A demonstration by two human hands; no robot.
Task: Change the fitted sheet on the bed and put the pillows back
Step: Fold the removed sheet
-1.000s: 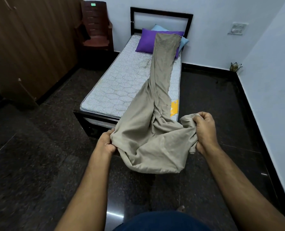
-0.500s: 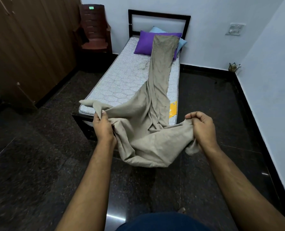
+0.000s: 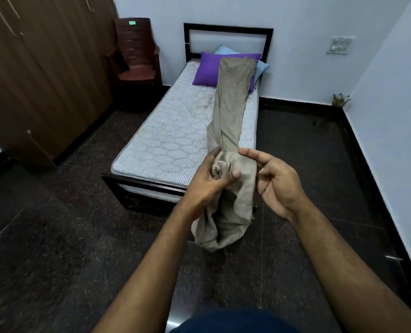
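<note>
A beige sheet (image 3: 230, 104) lies in a long narrow strip along the right side of the bare striped mattress (image 3: 173, 140), its far end draped over a purple pillow (image 3: 206, 68). A light blue pillow (image 3: 262, 68) sits behind that one, against the black headboard (image 3: 228, 28). At the foot of the bed my left hand (image 3: 209, 186) grips the bunched near end of the sheet, and the rest of it hangs down toward the floor. My right hand (image 3: 276, 186) is beside the bunch with loosely curled fingers, its index finger touching the cloth.
A brown wardrobe (image 3: 43, 80) fills the left wall, and a dark plastic chair (image 3: 137, 56) stands at the bed's far left corner. Dark stone floor runs along both sides of the bed. A white wall closes the right side, with a small ornament (image 3: 341, 99) in the corner.
My hands were apart, each holding the spread sheet end. They have come together, the cloth is now bunched in my left hand, and my right hand has loosened its hold.
</note>
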